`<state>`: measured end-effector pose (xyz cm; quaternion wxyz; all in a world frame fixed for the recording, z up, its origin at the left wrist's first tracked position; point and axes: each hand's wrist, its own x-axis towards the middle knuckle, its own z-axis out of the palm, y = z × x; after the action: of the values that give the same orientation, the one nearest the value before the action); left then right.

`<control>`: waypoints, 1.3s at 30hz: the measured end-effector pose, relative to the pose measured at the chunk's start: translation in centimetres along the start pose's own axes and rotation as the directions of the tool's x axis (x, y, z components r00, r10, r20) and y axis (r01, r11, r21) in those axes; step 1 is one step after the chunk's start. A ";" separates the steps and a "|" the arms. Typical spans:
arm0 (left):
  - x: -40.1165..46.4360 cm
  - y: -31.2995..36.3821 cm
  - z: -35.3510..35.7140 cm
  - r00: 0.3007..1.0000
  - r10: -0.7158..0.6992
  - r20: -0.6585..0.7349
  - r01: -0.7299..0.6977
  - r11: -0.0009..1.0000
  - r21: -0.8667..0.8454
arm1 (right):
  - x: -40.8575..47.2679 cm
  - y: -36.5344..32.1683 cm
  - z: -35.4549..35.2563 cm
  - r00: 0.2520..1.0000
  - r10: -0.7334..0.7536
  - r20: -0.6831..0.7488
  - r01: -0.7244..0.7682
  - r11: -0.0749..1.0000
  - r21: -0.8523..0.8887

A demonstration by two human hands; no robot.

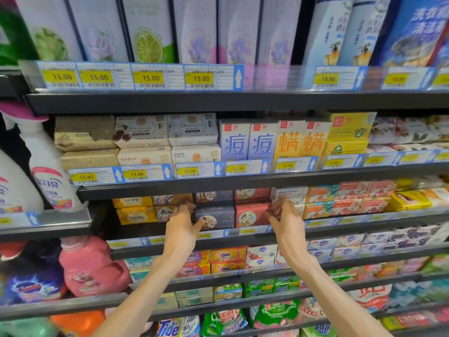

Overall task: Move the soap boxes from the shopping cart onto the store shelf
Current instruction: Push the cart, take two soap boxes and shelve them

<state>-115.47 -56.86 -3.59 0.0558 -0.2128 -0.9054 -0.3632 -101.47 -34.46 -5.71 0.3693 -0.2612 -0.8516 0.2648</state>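
Both my hands reach into the third shelf (170,235) of the store rack. My left hand (181,226) touches a dark blue-grey soap box (218,216) with a round picture, fingers curled at its left side next to a brown box (163,212). My right hand (285,221) grips the right end of a red soap box (250,215) with a figure on it. More boxes of the same kinds are stacked above them. The shopping cart is out of view.
Yellow soap boxes (136,214) lie left of my hands, goat soap boxes (289,193) and colourful packs to the right. The shelf above (243,182) holds white, blue and orange boxes. Detergent bottles (46,171) stand at the left. Lower shelves carry more soap packs.
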 end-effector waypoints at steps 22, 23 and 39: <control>-0.1 -0.1 0.3 1.000 0.004 -0.004 -0.004 1.000 0.018 | -3.6 -1.9 1.9 0.857 -0.484 0.176 0.512 0.840 -0.178; -0.1 -0.1 0.2 1.000 -0.001 0.005 0.001 1.000 0.019 | -3.6 -1.9 1.9 0.860 -0.477 0.181 0.505 0.846 -0.170; -13.2 -12.7 -12.0 0.977 0.134 -0.169 -0.053 0.910 0.411 | -8.7 -13.4 9.6 0.566 -0.786 0.250 0.769 0.613 0.184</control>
<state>-109.65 -77.82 -6.25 0.2034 -0.2037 -0.9398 -0.1840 -107.09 -52.18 -7.01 0.3184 0.1941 -0.9179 0.1355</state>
